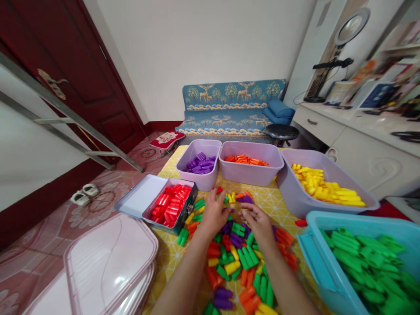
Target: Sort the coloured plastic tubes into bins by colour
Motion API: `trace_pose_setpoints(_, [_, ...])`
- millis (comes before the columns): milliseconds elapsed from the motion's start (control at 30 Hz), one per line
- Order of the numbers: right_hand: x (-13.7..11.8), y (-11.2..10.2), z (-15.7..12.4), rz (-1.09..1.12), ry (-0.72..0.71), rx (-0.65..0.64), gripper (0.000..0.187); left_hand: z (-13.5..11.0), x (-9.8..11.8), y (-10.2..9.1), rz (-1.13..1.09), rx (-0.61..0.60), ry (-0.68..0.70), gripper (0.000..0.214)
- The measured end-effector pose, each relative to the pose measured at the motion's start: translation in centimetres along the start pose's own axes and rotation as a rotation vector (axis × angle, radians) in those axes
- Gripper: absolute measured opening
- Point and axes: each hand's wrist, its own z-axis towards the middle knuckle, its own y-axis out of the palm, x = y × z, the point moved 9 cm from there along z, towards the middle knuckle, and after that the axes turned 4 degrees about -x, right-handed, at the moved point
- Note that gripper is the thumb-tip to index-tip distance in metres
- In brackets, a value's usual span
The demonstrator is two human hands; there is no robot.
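Observation:
A heap of mixed coloured plastic tubes (241,258) lies on the yellow patterned table (269,199). My left hand (213,214) rests on the heap's far left part, fingers stretched forward over green and yellow pieces. My right hand (259,221) lies beside it on purple and green pieces, fingers curled toward the left hand; what they grip, if anything, is hidden. Around the heap stand sorted containers: red tubes in a tin (170,205), purple in a lilac tub (200,164), orange in a second tub (249,162), yellow in a big tub (328,188), green in a blue bin (367,258).
Stacked pale pink lids (108,262) lie at the table's left corner. The tin's open lid (141,197) juts left. A folded ladder (65,113) leans by the dark red door. A sofa (229,109), a stool (280,131) and a white cabinet (361,144) stand beyond.

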Motion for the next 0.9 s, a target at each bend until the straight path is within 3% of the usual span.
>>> trace_pose_setpoints(200, [-0.5, -1.7, -0.2, -0.032, -0.029, 0.144, 0.027, 2.0, -0.2, 1.8, 0.15, -0.198, -0.127, 0.066])
trace_pose_setpoints(300, [-0.8, -2.2, -0.2, -0.03, -0.047, 0.195, 0.026, 2.2, 0.2, 1.8, 0.172, -0.238, -0.1, 0.057])
trace_pose_setpoints(433, [-0.6, -2.1, -0.1, -0.025, -0.048, 0.181, 0.025, 1.1, 0.7, 2.0, 0.132, -0.218, -0.033, 0.041])
trace_pose_setpoints(600, [-0.5, -2.1, -0.2, -0.059, -0.049, 0.168, 0.025, -0.7, 1.0, 2.0, -0.125, -0.106, 0.012, 0.036])
trace_pose_setpoints(800, [-0.4, -1.9, 0.0, -0.093, -0.059, 0.137, 0.025, -0.9, -1.3, 1.6, -0.539, 0.064, -0.131, 0.021])
trace_pose_setpoints(900, [-0.3, -1.7, 0.1, -0.146, -0.07, 0.115, 0.025, -0.8, -2.0, 1.6, -0.608, 0.09, -0.156, 0.017])
